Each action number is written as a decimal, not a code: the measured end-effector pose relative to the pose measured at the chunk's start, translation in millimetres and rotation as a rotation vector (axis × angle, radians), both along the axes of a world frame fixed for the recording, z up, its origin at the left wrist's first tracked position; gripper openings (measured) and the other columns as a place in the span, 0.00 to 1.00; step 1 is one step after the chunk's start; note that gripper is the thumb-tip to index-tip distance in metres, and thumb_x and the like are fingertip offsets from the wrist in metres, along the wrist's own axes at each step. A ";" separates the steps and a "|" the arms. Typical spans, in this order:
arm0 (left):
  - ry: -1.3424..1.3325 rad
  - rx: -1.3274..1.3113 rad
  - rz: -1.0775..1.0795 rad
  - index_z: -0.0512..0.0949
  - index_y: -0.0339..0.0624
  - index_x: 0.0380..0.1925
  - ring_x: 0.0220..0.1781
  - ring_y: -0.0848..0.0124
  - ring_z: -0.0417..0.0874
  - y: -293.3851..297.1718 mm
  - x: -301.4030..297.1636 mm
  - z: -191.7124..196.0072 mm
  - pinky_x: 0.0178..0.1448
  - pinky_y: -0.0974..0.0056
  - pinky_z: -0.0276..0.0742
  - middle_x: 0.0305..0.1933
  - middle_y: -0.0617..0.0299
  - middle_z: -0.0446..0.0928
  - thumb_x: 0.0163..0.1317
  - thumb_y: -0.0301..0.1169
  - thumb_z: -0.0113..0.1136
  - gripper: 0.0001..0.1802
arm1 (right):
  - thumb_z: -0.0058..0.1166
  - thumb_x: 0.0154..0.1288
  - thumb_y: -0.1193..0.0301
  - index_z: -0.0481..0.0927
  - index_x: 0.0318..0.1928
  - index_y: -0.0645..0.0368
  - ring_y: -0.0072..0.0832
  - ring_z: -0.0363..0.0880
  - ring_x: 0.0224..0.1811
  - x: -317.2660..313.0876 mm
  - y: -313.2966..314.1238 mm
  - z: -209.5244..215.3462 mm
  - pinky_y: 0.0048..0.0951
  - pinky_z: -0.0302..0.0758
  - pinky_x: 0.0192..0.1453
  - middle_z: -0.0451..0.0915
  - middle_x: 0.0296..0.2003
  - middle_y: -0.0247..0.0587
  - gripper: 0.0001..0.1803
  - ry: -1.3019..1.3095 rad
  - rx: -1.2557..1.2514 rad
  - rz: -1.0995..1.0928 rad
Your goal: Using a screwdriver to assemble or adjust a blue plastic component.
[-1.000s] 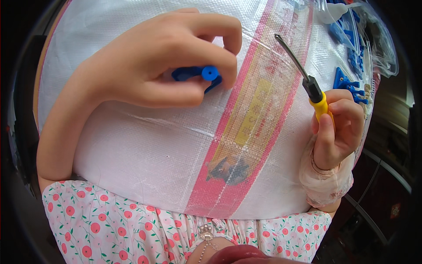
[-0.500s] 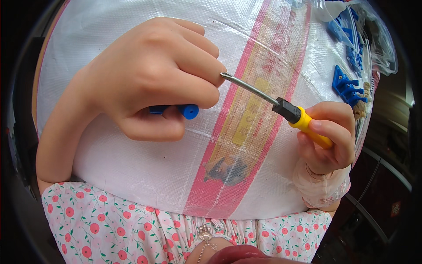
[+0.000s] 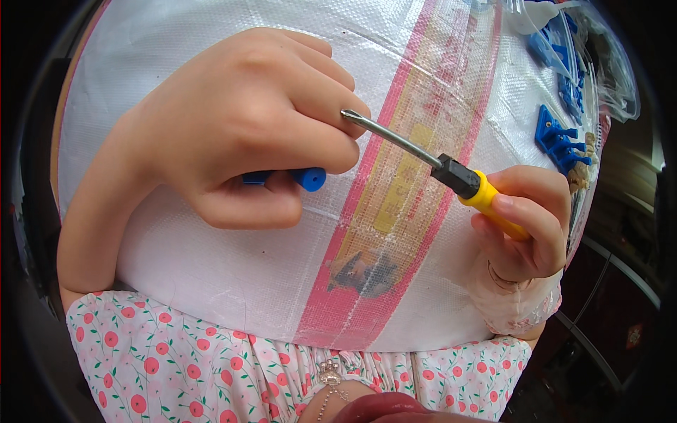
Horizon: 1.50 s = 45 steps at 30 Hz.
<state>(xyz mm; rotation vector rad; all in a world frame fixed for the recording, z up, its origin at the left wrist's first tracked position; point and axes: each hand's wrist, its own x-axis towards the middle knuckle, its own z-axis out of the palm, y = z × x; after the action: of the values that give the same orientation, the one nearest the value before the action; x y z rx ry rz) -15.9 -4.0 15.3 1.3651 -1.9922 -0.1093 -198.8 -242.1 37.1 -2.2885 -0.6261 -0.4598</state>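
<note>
My left hand [image 3: 247, 134] is closed round a blue plastic part [image 3: 310, 179]. Only its round end, with a small hole in the middle, and a sliver near the thumb show; the fingers hide the rest. In my right hand [image 3: 530, 218] is a screwdriver [image 3: 457, 175] with a yellow and black handle, gripped between thumb and fingers. Its metal shaft slants up to the left, and the cross-shaped tip appears over the left index finger. Whether the tip touches the finger I cannot tell.
A white woven sheet [image 3: 204, 264] with a pink and yellow printed band covers the rounded table. At the right edge lie a blue plastic piece with pegs [image 3: 559, 139], more blue parts [image 3: 570, 88], a clear plastic bag [image 3: 615, 77] and a white nozzle-like piece [image 3: 532, 17].
The screwdriver has shifted slightly left, so its tip now overlaps the left hand more. My left hand and the blue part have moved a little to the right.
</note>
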 end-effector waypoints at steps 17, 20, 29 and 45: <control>-0.001 0.015 -0.016 0.71 0.43 0.17 0.18 0.70 0.63 -0.6 2.0 0.4 0.25 0.63 0.54 0.21 0.64 0.70 0.23 0.37 0.55 0.15 | 0.70 0.47 0.85 0.80 0.48 0.60 0.31 0.80 0.38 -0.8 1.1 0.6 0.22 0.79 0.37 0.78 0.41 0.47 0.25 -0.015 0.026 -0.008; 0.004 0.015 -0.006 0.72 0.43 0.17 0.19 0.70 0.63 1.3 0.9 1.7 0.25 0.63 0.55 0.21 0.64 0.70 0.23 0.36 0.55 0.15 | 0.70 0.46 0.86 0.81 0.48 0.60 0.31 0.80 0.38 1.4 0.6 0.5 0.22 0.79 0.36 0.79 0.40 0.47 0.25 -0.026 0.021 0.006; 0.012 0.004 0.009 0.71 0.43 0.16 0.19 0.71 0.62 -0.5 -0.9 1.3 0.25 0.63 0.54 0.20 0.64 0.68 0.22 0.36 0.55 0.15 | 0.72 0.46 0.85 0.81 0.47 0.62 0.31 0.80 0.37 1.4 1.5 0.1 0.21 0.78 0.35 0.79 0.40 0.48 0.24 -0.051 -0.004 0.007; -0.004 0.000 0.020 0.69 0.45 0.17 0.19 0.68 0.63 -1.6 -0.4 -2.2 0.26 0.63 0.55 0.21 0.65 0.65 0.25 0.37 0.55 0.13 | 0.63 0.53 0.84 0.77 0.49 0.61 0.30 0.80 0.38 -5.4 -7.1 -3.6 0.22 0.76 0.42 0.77 0.42 0.49 0.21 0.028 0.121 -0.140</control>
<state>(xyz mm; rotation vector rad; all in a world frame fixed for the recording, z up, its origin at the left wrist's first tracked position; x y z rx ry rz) -16.3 -5.6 13.0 1.3863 -1.9808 -0.0972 -204.2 -249.3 33.5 -2.2276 -0.4142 -0.5170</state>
